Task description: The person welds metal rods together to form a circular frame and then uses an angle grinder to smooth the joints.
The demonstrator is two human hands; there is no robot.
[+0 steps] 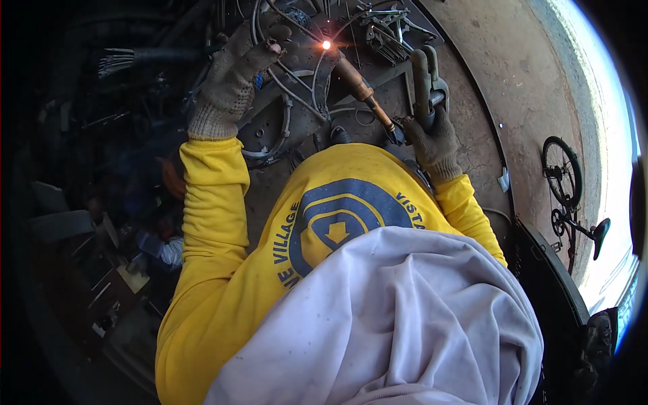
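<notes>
My left hand (233,81), in a worn knitted glove with a bare fingertip showing, is at the upper left. Its fingers close about a thin bent metal rod (256,23), one of several curved rods on the bench. My right hand (435,143), gloved too, is closed on the dark handle end of a welding torch (354,79). The torch has a copper-coloured nozzle and neck and points up and left. Just off its tip glows a bright orange spot (327,45) on the metalwork. A thick grey-brown clamp-like piece (423,84) rises beside the right hand; part of it is hidden.
Pliers and clamps (391,34) lie heaped at the bench's far right. A frayed cable (121,59) sticks out at the left. Clutter fills the dark lower left. A bicycle (567,196) lies sideways in view on the right, over the concrete floor (496,74).
</notes>
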